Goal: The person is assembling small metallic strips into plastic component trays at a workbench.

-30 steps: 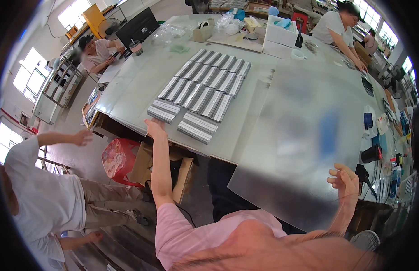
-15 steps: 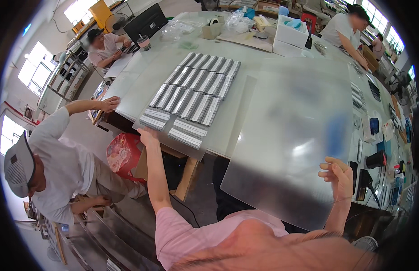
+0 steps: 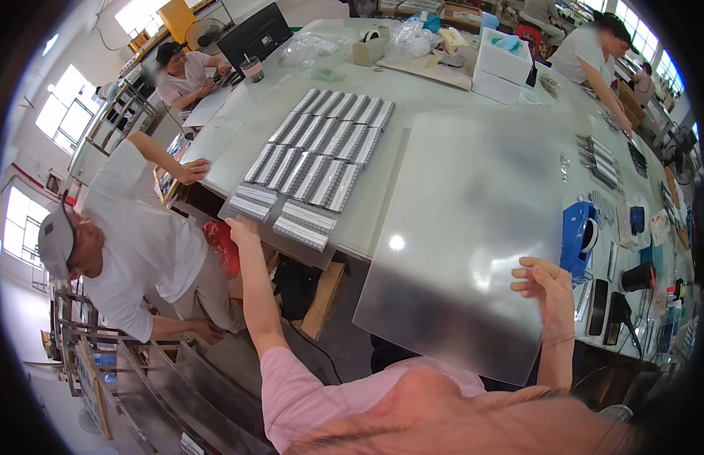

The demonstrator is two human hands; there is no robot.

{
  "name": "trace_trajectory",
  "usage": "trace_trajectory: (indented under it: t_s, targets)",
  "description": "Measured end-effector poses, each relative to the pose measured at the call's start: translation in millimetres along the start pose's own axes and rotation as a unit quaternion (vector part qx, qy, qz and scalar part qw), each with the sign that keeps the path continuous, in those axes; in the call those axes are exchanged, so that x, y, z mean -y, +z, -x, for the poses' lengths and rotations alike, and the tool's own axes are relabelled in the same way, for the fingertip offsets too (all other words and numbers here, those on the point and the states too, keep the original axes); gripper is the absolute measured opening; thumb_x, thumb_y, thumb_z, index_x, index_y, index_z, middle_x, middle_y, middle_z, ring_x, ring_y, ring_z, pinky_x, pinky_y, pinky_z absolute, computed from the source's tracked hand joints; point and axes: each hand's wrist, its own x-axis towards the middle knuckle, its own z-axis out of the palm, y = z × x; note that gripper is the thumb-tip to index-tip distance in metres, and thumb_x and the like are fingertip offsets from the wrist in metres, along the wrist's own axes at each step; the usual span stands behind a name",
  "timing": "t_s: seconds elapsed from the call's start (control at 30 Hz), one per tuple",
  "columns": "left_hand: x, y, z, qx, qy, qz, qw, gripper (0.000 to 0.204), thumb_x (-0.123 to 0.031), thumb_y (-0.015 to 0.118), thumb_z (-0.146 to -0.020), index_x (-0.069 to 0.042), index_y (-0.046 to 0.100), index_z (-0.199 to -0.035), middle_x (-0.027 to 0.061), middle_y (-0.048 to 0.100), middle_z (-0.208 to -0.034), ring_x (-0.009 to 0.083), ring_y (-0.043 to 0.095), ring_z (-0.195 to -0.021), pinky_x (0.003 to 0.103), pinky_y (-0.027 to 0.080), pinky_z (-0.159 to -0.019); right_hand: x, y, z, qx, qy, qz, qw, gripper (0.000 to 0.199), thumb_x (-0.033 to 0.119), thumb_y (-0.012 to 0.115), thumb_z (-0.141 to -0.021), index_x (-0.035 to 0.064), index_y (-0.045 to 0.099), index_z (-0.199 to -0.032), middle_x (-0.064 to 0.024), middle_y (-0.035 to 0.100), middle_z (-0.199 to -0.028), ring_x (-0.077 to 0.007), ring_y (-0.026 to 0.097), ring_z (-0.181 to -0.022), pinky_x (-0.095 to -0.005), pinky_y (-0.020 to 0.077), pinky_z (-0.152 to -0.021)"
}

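Note:
My left hand (image 3: 242,231) is closed on the near left edge of a thin translucent sheet (image 3: 305,254), which overhangs the table's front. Rows of white strips with grey, gridded sides (image 3: 315,163) lie on that sheet, two blocks of them set crosswise nearest my hand. To the right, my right hand (image 3: 545,284) grips the right edge of a second, large clear plastic sheet (image 3: 451,227), thumb and bent fingers round it. That sheet is bare and tilted, its near edge close to my body. The left fingertips under the sheet are partly hidden.
Right of the large sheet stands a blue tape dispenser (image 3: 578,241), with a black cup (image 3: 635,271) farther right. White foam boxes (image 3: 502,67) sit at the back. A person in a grey cap (image 3: 132,250) stands at the left, one hand on the table edge.
The large clear sheet has shifted left, and the blue dispenser, seen blurred through it before, now shows beside it. The person at the left has moved closer. My left hand keeps its hold.

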Motion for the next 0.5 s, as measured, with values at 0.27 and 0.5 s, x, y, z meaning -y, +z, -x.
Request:
trace_trajectory:
  t_s: [0.27,0.5]
  targets:
    - [4.2,-15.1,-27.2,0.020,-0.010,0.021,1.000,0.072,-0.053,0.022,-0.102,0.006,0.041,-0.138,0.0185,0.048,-0.141,0.0332,0.047,-0.129,0.043,0.037,-0.108,-20.4,-16.0,-14.6,0.033,0.010,0.009,0.999,0.031,0.019,0.054,-0.094,-0.0049,0.065,-0.112,-0.0156,0.072,-0.093,-0.0220,0.072,-0.077,-0.0250,0.0532,-0.064]
    - [6.1,-14.1,-34.3,-0.004,0.014,0.034,0.999,0.066,-0.047,0.025,-0.103,0.009,0.046,-0.133,0.0190,0.051,-0.137,0.0342,0.050,-0.125,0.043,0.042,-0.105,-37.7,-18.5,-18.5,0.044,0.017,-0.006,0.999,0.033,0.021,0.055,-0.093,-0.0046,0.064,-0.113,-0.0150,0.072,-0.093,-0.0214,0.072,-0.076,-0.0243,0.0524,-0.065]
